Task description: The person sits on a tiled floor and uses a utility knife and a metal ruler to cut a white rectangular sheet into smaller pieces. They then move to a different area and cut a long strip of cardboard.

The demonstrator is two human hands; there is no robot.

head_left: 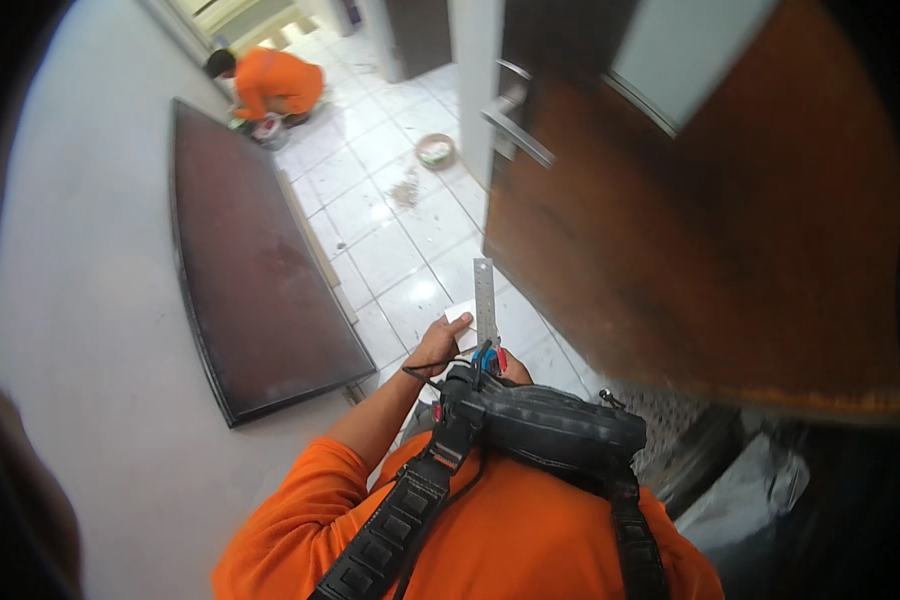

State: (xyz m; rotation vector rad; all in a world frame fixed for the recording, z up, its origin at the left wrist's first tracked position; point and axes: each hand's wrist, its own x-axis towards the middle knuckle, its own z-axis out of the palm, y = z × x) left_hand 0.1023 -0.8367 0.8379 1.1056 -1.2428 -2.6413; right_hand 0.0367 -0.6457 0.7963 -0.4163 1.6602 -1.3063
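Note:
My left hand is closed on the edge of a flat white piece, its thumb lying on top. A perforated metal ruler stretches away from me beside that piece. At the ruler's near end some blue shows, partly covered by a black cable. My right hand is close by, mostly hidden behind the black pouch on my chest. Against its fingers sits a small red pen-like tool, and the hand appears closed on it.
A dark red panel leans on the left wall. The brown door with a metal handle stands at right. Ahead, a round bowl and debris lie on the tiled floor; a person in orange crouches by a bucket.

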